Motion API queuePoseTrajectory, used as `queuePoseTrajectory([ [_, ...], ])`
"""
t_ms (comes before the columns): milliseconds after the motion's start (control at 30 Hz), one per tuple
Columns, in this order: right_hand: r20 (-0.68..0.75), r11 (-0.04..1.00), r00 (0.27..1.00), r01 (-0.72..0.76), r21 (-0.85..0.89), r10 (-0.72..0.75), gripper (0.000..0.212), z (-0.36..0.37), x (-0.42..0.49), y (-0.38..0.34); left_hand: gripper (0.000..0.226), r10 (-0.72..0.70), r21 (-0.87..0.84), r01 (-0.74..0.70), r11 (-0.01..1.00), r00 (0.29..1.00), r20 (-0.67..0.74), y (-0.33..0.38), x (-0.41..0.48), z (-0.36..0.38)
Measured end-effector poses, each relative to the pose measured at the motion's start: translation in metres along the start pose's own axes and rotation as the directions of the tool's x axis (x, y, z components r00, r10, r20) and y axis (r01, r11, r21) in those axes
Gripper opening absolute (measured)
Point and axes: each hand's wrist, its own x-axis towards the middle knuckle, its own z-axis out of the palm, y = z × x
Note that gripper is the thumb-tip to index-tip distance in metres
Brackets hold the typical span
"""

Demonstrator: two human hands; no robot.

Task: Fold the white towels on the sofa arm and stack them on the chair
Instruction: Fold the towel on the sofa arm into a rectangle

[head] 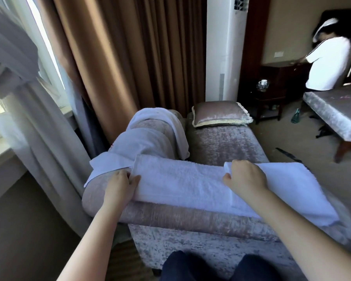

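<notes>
Nearest the camera, two knees in dark trousers (211,266) show at the bottom edge, just before the velvet sofa arm (170,220). Along the top of that arm lies a white towel (180,185), stretched lengthwise, with its right part folded back on itself into a thicker layer. The left hand (120,185) pinches the towel's left end, thumb on top and fingers tucked at the edge. The right hand (246,179) rests on the towel near its middle, fingers curled round a turned-up corner of cloth.

Just beyond the left hand, two more white towels (146,142) hang draped over the rounded sofa back. Right of them is the sofa seat (221,145), and at its far end a cushion (219,114) lies flat.

Behind stand a brown curtain (120,57), a pale sheer curtain (18,82) by the window, and a tall white air conditioner (223,47). Farther right, a dark side table (270,98) bears a white cup (263,82) among glassware; what the cup holds cannot be seen. A green bottle (296,116) stands on the floor beside a velvet-topped bench (336,114). Farthest off, a person in a white shirt (328,63) bends toward dark furniture.
</notes>
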Motion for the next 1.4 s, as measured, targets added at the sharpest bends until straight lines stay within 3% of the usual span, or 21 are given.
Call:
queuePoseTrajectory([
  [67, -0.001, 0.998, 1.0, -0.003, 0.07, 0.003, 0.036, -0.005, 0.005, -0.002, 0.035, 0.0, -0.001, 0.0, 1.0, 1.0, -0.011, -0.001, 0.0, 0.002],
  [333, -0.101, 0.99, 0.993, 0.071, 0.122, -0.059, 0.043, 0.022, 0.01, 0.001, 0.034, 0.012, -0.012, -0.013, 1.0, 1.0, -0.005, -0.002, -0.001, 0.001],
  [500, -0.379, 0.955, 0.908, 0.254, 0.151, -0.181, 0.038, 0.037, 0.001, 0.011, 0.038, -0.001, -0.025, 0.003, 1.0, 0.996, 0.088, 0.001, 0.004, -0.01],
  [600, -0.272, 0.963, 0.926, 0.271, 0.003, -0.26, 0.056, 0.059, -0.01, 0.015, 0.042, -0.043, -0.105, 0.06, 0.993, 0.987, 0.153, 0.007, 0.009, -0.025],
  [767, -0.149, 0.951, 0.942, 0.307, 0.022, -0.301, 0.063, 0.053, -0.011, 0.016, 0.037, -0.02, -0.43, 0.132, 0.893, 0.967, 0.255, 0.043, 0.005, -0.065],
  [833, -0.097, 0.924, 0.94, 0.34, 0.175, -0.327, 0.059, 0.044, -0.01, 0.02, 0.036, 0.056, -0.503, 0.102, 0.858, 0.956, 0.289, 0.072, -0.002, -0.082],
  [900, -0.054, 0.828, 0.944, 0.313, 0.464, -0.327, 0.044, 0.016, -0.008, 0.028, 0.032, 0.146, -0.507, 0.028, 0.862, 0.943, 0.3, 0.108, -0.011, -0.093],
  [1000, -0.238, 0.661, 0.946, 0.325, 0.677, -0.222, 0.027, -0.045, -0.002, 0.033, 0.027, 0.281, -0.464, -0.108, 0.879, 0.904, 0.323, 0.171, -0.025, -0.094],
  [1067, -0.223, 0.55, 0.963, 0.27, 0.791, -0.152, 0.019, -0.084, 0.0, 0.036, 0.02, 0.38, -0.482, -0.199, 0.853, 0.87, 0.314, 0.216, -0.04, -0.084],
  [1167, 0.006, 0.351, 0.993, 0.038, 0.936, -0.122, 0.032, -0.124, -0.001, 0.048, 0.02, 0.484, -0.511, -0.3, 0.805, 0.831, 0.275, 0.268, -0.061, -0.057],
  [1300, 0.164, 0.368, 0.986, -0.145, 0.918, -0.022, 0.029, -0.138, -0.004, 0.086, 0.022, 0.558, -0.527, -0.339, 0.779, 0.757, 0.339, 0.303, -0.077, -0.022],
  [1400, 0.179, 0.508, 0.979, -0.204, 0.837, 0.098, 0.036, -0.128, 0.001, 0.115, 0.017, 0.602, -0.566, -0.306, 0.765, 0.651, 0.462, 0.311, -0.083, 0.001],
])
